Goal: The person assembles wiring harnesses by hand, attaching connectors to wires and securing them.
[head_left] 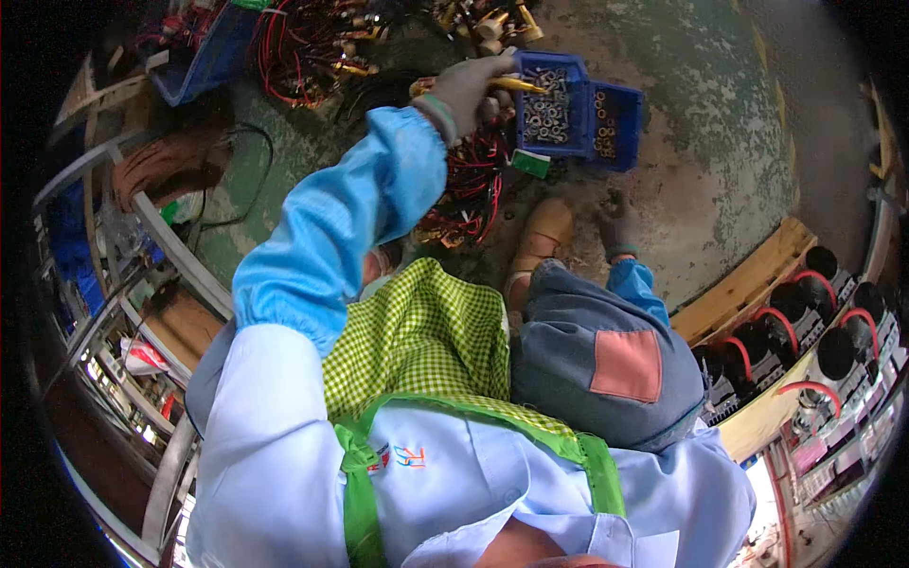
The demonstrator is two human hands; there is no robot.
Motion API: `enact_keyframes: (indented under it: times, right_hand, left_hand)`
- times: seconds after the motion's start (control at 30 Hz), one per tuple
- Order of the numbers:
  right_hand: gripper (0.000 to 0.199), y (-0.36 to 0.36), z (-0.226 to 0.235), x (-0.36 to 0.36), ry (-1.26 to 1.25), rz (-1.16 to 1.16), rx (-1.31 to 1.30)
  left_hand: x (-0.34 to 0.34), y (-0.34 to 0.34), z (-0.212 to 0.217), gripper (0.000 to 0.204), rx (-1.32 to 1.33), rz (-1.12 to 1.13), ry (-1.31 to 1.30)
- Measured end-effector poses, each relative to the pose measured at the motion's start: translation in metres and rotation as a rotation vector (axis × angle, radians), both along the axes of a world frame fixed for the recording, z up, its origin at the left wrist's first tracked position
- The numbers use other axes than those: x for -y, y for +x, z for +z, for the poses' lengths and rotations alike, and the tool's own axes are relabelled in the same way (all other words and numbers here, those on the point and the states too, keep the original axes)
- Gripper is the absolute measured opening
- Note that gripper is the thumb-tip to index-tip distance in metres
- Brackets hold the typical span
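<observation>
My left hand [466, 95], in a grey glove and blue sleeve cover, reaches forward to the left edge of a blue bin [553, 149]. Its fingers are closed round a slim yellow tapered piece [518, 85], whose tip points over the bin; its exact kind does not show. Small metal nuts and washers [547, 112] fill much of that bin. Joined to its right side is a smaller blue bin [625, 156] with brass-coloured rings [603, 133]. My right hand [617, 227], in a dark glove, hangs low beyond my right knee, its fingers smeared and dark.
Bundles of red and black cables [289, 57] with brass-coloured ends lie on the worn green floor, more red wires [473, 189] before my shoe [544, 237]. A green tag [530, 164] touches the bin. Metal framing [180, 251] stands left; a wooden beam [743, 279] and black cylindrical parts [838, 352] right.
</observation>
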State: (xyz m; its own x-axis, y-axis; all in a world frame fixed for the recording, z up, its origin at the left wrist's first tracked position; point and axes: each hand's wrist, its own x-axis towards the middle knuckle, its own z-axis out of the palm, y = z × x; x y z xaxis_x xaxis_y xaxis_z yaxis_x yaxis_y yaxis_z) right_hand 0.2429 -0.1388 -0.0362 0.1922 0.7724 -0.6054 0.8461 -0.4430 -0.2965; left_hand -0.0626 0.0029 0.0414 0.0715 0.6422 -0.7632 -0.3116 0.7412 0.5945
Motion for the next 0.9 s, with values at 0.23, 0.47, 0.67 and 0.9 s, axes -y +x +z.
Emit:
enact_keyframes:
  times: [0.23,0.47,0.67,0.9]
  right_hand:
    - [0.036,0.038,-0.056,0.019,0.126,0.07,-0.126]
    - [0.035,0.03,-0.015,-0.047,0.777,-0.108,-0.462]
    - [0.041,-0.055,0.077,-0.105,0.588,0.189,-0.201]
    - [0.036,-0.098,0.06,-0.11,0.036,-0.044,-1.179]
  left_hand:
    - [0.008,-0.089,0.025,0.03,0.094,-0.005,-0.149]
    - [0.005,-0.083,0.033,0.034,0.056,-0.406,-0.022]
    - [0.009,-0.003,0.019,0.027,-0.14,-0.241,0.22]
    - [0.006,0.016,0.02,0.046,-0.163,-0.443,0.188]
